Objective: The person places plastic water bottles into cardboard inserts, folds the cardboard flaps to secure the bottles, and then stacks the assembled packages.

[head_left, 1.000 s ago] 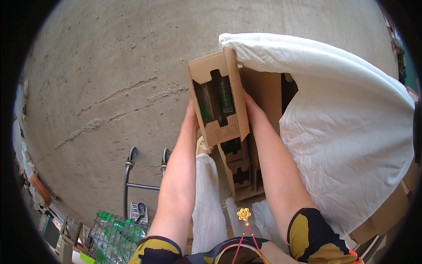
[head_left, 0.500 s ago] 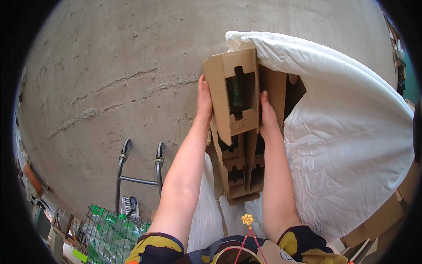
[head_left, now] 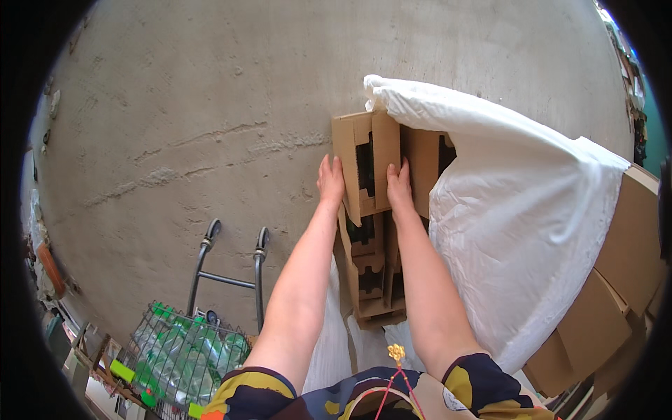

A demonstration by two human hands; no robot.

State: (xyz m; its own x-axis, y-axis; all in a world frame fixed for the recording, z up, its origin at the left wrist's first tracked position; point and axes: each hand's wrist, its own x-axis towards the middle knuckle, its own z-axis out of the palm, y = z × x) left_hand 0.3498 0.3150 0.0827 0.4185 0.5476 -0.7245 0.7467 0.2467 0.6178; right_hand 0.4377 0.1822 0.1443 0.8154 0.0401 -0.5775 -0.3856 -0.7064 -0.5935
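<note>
A brown cardboard box [head_left: 348,150] stands at the top of a stack, with a cut-out slot in its upper face and something dark inside. My left hand [head_left: 331,180] presses on its left side, fingers pointing away from me. On the right side my right hand [head_left: 400,187] holds the box with the thumb up along the edge. Below it, nearer to me, lies an open cardboard carton [head_left: 371,308] with notched dividers. White cloth [head_left: 511,231] drapes from the box's far end over to the right, beside another piece of cardboard [head_left: 423,164].
At lower left, a wire basket [head_left: 178,357] holds several green-tinted plastic bottles. A dark metal frame with two wheels [head_left: 227,280] stands behind it. Flattened cardboard [head_left: 595,322] leans at the right. Behind everything is rough grey concrete [head_left: 175,91].
The box sits lower in view and its slot looks narrower, with both hands still on its sides. The cloth has slid down, showing more cardboard at the right.
</note>
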